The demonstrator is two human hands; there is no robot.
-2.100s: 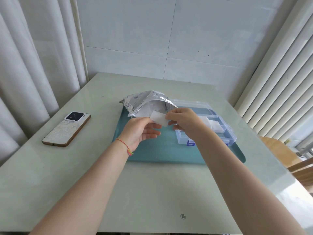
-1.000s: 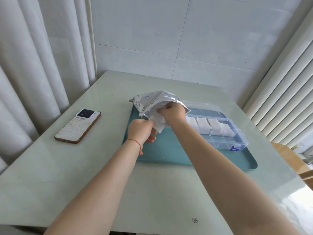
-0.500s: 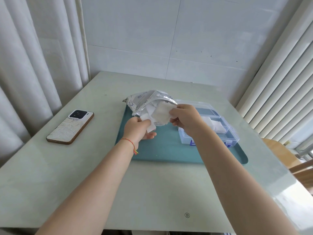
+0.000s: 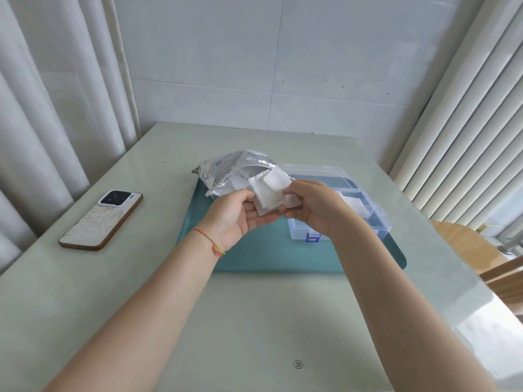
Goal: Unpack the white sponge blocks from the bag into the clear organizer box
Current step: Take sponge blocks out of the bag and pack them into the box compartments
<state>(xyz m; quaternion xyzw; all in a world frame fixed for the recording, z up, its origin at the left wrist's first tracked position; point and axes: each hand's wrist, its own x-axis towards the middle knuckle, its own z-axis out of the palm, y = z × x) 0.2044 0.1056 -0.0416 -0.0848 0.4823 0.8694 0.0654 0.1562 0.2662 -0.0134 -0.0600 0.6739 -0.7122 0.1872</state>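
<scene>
White square sponge blocks (image 4: 270, 190), overlapping, pinched between both hands, above teal tray (image 4: 263, 256)

We're looking down at a pale green glossy table (image 4: 254, 321) set against a white wall. A phone (image 4: 101, 219) lies flat near its left edge, camera end away from us. In the middle sits a teal tray (image 4: 263, 256), lying flat on the tabletop, well apart from the phone.
</scene>
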